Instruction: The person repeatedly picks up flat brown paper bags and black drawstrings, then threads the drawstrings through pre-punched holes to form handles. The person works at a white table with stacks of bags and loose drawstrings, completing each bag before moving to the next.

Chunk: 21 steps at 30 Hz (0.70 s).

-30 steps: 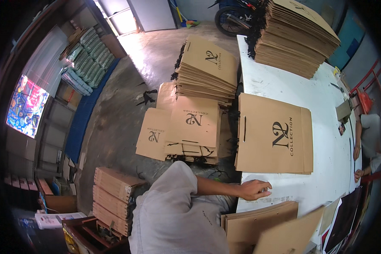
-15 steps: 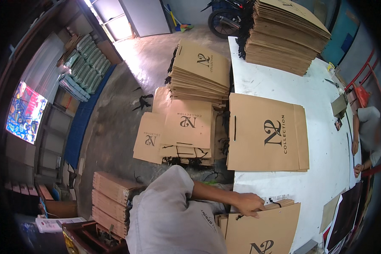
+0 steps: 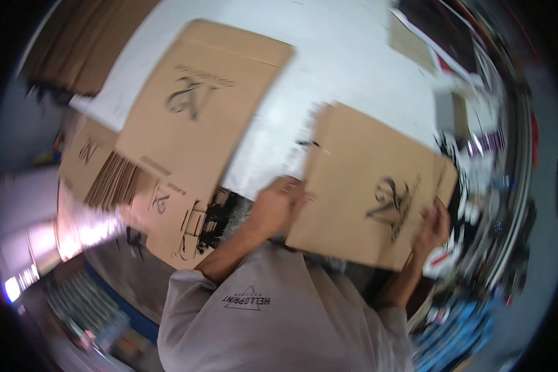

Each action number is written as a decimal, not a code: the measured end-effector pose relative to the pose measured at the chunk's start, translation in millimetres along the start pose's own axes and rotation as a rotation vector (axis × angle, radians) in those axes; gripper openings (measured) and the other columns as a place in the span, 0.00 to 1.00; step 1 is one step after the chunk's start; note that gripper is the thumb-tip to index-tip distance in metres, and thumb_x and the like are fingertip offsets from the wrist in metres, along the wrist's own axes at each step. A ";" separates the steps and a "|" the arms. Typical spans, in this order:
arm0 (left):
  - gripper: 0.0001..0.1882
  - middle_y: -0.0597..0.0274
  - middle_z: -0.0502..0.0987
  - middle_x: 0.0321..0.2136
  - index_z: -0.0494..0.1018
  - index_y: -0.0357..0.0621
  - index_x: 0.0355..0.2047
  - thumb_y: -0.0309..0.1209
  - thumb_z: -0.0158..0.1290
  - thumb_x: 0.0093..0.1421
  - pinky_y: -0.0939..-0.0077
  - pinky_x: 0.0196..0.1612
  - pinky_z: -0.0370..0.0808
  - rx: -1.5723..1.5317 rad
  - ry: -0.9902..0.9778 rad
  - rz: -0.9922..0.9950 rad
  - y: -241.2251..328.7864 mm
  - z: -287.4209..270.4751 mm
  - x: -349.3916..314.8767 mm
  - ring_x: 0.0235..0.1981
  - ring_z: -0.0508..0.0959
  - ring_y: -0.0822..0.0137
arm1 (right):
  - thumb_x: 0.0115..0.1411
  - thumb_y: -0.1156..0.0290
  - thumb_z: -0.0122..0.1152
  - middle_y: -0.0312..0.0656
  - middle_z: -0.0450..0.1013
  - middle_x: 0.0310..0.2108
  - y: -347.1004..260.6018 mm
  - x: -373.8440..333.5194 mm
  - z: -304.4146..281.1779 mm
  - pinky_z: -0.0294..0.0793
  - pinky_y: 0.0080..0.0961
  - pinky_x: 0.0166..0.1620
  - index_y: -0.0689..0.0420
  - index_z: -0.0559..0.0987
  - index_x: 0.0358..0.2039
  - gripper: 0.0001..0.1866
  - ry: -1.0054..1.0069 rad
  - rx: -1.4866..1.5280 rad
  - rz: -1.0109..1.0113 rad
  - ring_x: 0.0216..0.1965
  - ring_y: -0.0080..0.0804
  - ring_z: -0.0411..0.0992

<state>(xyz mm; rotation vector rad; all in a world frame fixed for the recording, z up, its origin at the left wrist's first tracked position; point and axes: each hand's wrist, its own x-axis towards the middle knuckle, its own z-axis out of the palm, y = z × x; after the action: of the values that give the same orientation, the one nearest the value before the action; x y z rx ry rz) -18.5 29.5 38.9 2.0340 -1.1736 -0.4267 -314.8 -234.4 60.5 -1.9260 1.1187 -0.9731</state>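
A flat brown paper bag [image 3: 366, 186] with a black printed logo lies at the near edge of the white table, with more bags under it. My left hand [image 3: 274, 206] is closed at the bag's holed edge, fingers curled beside a hole; what they pinch is hidden by blur. A short black cord [image 3: 309, 144] shows at the other hole. With its fingers over the far right part of the bag, by the folded bottom end, my right hand [image 3: 433, 230] grips the edge. Another pile of flat bags [image 3: 204, 99] lies on the table to the left.
Stacked bags [image 3: 87, 152] and loose bags with black cords [image 3: 189, 226] sit lower, left of the white table [image 3: 328, 49]. A tall brown stack [image 3: 87, 43] stands at the far left. Blue bundles [image 3: 459, 335] lie at the lower right.
My view has swung to the right and is blurred. My right hand has come into view at the bag's bottom end. My left hand stays at the holed edge.
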 end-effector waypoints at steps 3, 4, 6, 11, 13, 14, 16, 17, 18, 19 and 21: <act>0.15 0.53 0.81 0.34 0.80 0.34 0.42 0.33 0.65 0.60 0.65 0.34 0.79 -0.083 0.147 -0.067 3.7 12.5 12.3 0.31 0.81 0.57 | 0.63 0.78 0.63 0.48 0.80 0.35 -68.2 -11.4 60.0 0.77 0.33 0.45 0.63 0.83 0.45 0.10 -0.254 -0.255 -0.216 0.38 0.43 0.79; 0.15 0.54 0.80 0.32 0.80 0.34 0.41 0.32 0.66 0.60 0.67 0.32 0.77 -0.166 0.135 -0.105 5.3 17.4 17.7 0.29 0.79 0.60 | 0.62 0.78 0.64 0.48 0.80 0.34 -61.4 -18.3 66.4 0.76 0.34 0.45 0.62 0.84 0.45 0.11 -0.332 -0.233 -0.170 0.38 0.46 0.79; 0.14 0.56 0.78 0.29 0.79 0.34 0.40 0.31 0.67 0.59 0.71 0.27 0.74 -0.316 0.134 -0.204 6.9 25.8 28.0 0.25 0.76 0.66 | 0.60 0.79 0.66 0.46 0.79 0.37 -52.5 -28.3 71.7 0.73 0.35 0.48 0.60 0.84 0.44 0.11 -0.381 -0.310 -0.140 0.41 0.43 0.77; 0.17 0.65 0.77 0.23 0.76 0.31 0.45 0.30 0.66 0.61 0.84 0.26 0.70 -0.398 0.025 -0.259 -0.1 26.9 37.4 0.23 0.71 0.80 | 0.54 0.78 0.69 0.46 0.73 0.50 -82.6 -38.4 86.5 0.63 0.44 0.57 0.59 0.84 0.43 0.15 -0.506 -0.366 -0.269 0.56 0.46 0.68; 0.18 0.66 0.77 0.23 0.76 0.31 0.46 0.29 0.66 0.61 0.85 0.25 0.69 -0.473 -0.034 -0.326 2.6 19.8 34.4 0.22 0.70 0.81 | 0.53 0.78 0.69 0.45 0.70 0.54 -92.9 -36.4 102.9 0.61 0.48 0.58 0.58 0.83 0.44 0.17 -0.555 -0.357 -0.437 0.59 0.47 0.65; 0.18 0.66 0.77 0.23 0.76 0.30 0.47 0.29 0.66 0.61 0.85 0.25 0.68 -0.483 -0.065 -0.337 2.7 16.8 32.0 0.22 0.70 0.82 | 0.54 0.78 0.69 0.46 0.71 0.52 -87.8 -35.9 109.6 0.63 0.46 0.57 0.58 0.82 0.45 0.16 -0.532 -0.347 -0.477 0.56 0.47 0.67; 0.19 0.67 0.77 0.23 0.75 0.30 0.48 0.28 0.66 0.61 0.85 0.24 0.68 -0.505 -0.122 -0.366 2.3 11.6 26.0 0.22 0.69 0.82 | 0.56 0.78 0.68 0.47 0.73 0.48 -76.0 -35.8 123.8 0.68 0.43 0.53 0.59 0.81 0.45 0.15 -0.490 -0.326 -0.560 0.52 0.47 0.71; 0.20 0.66 0.77 0.24 0.75 0.30 0.49 0.28 0.66 0.61 0.85 0.25 0.68 -0.477 -0.125 -0.345 1.5 10.8 24.9 0.23 0.69 0.82 | 0.57 0.79 0.67 0.48 0.73 0.46 -76.5 -36.1 128.6 0.70 0.41 0.50 0.60 0.81 0.44 0.13 -0.510 -0.194 -0.382 0.49 0.47 0.72; 0.20 0.66 0.77 0.26 0.75 0.31 0.50 0.28 0.66 0.61 0.85 0.25 0.68 -0.449 -0.129 -0.325 0.5 10.7 24.8 0.24 0.69 0.82 | 0.58 0.79 0.66 0.48 0.74 0.44 -78.7 -37.2 134.0 0.72 0.39 0.47 0.61 0.81 0.43 0.11 -0.526 -0.064 -0.203 0.45 0.46 0.74; 0.21 0.66 0.77 0.27 0.75 0.31 0.51 0.28 0.66 0.61 0.85 0.25 0.68 -0.422 -0.132 -0.304 -0.6 11.3 24.7 0.24 0.69 0.82 | 0.59 0.80 0.65 0.49 0.74 0.42 -80.7 -38.0 140.1 0.74 0.36 0.45 0.62 0.81 0.41 0.09 -0.537 0.065 -0.024 0.42 0.46 0.75; 0.22 0.65 0.77 0.31 0.75 0.34 0.53 0.28 0.66 0.61 0.85 0.26 0.69 -0.408 -0.006 -0.244 -2.1 18.4 28.6 0.27 0.70 0.81 | 0.61 0.82 0.63 0.47 0.75 0.38 -89.2 -24.1 157.4 0.72 0.29 0.36 0.63 0.80 0.39 0.06 -0.421 0.092 -0.222 0.34 0.39 0.75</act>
<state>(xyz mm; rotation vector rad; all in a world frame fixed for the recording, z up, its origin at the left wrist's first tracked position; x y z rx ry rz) -13.2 -2.0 27.1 1.8168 -0.7655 -0.7289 -154.2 -147.9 54.4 -2.0822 0.6202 -0.6702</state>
